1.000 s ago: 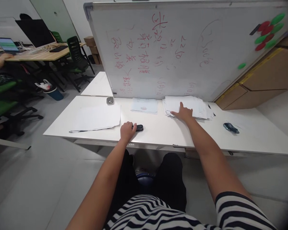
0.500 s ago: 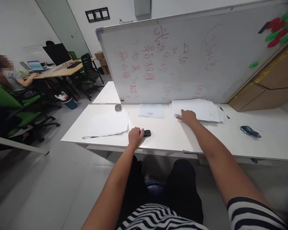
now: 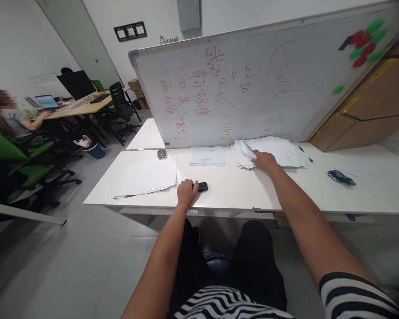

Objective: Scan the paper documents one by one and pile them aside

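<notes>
My left hand is closed around a black stapler near the front edge of the white desk. Only the far end of the stapler shows past my fingers. Further right, my right hand pinches the near edge of a sheet of paper, whose corner curls up off an uneven stack of papers. Between the hands, toward the back, lie pale blue printed papers with a red mark. Left of the stapler is a spread of white sheets.
A whiteboard with red writing stands along the desk's back. Cardboard boxes are at the right, behind a dark teal object. A small silver-grey item sits at back left. Another person sits at a laptop far left.
My right hand has pulled up the edge of a top sheet, which now curls away from the stack. My left hand stays on the stapler. The view has shifted slightly.
</notes>
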Action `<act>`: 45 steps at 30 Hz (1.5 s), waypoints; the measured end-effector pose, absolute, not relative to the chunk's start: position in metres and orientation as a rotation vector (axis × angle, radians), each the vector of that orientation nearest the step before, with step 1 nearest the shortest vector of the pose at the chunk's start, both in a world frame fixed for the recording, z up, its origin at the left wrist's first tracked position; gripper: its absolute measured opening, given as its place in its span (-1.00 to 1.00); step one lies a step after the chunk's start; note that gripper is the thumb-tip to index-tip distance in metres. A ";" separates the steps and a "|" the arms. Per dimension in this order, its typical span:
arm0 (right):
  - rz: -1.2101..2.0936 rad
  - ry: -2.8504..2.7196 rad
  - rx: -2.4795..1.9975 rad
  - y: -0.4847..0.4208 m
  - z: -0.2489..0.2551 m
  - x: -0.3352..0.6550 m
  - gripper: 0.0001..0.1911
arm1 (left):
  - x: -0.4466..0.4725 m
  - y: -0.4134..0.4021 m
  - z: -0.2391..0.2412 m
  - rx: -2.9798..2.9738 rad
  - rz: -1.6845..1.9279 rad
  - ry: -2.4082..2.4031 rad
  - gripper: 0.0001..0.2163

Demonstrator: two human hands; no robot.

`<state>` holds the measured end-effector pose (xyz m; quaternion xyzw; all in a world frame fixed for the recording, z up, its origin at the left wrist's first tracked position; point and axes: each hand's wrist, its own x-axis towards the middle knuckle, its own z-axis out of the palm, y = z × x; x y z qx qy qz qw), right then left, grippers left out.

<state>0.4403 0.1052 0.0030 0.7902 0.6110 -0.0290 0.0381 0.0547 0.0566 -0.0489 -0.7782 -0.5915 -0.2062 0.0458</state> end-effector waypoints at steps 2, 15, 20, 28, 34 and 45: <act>-0.138 1.901 2.416 0.095 0.009 0.441 -0.58 | 0.054 0.057 -0.048 -2.373 -0.633 -1.801 -0.61; -1.117 2.907 2.979 -0.057 0.097 0.360 -0.51 | 0.054 0.039 -0.023 -2.502 -0.994 -1.615 -0.66; -1.855 2.840 2.597 -0.089 0.105 0.342 -0.58 | 0.066 -0.014 0.023 -2.639 -1.947 -1.426 -0.49; -2.278 2.707 2.496 -0.095 0.086 0.321 -0.54 | 0.066 -0.065 0.069 -2.954 -2.096 -1.831 -0.70; -2.336 2.658 2.603 -0.094 0.077 0.311 -0.55 | 0.064 -0.064 0.068 -2.708 -2.309 -2.019 -0.73; -1.659 2.667 3.155 -0.100 0.054 0.316 -0.57 | 0.069 -0.065 0.059 -2.565 -2.268 -1.965 -0.75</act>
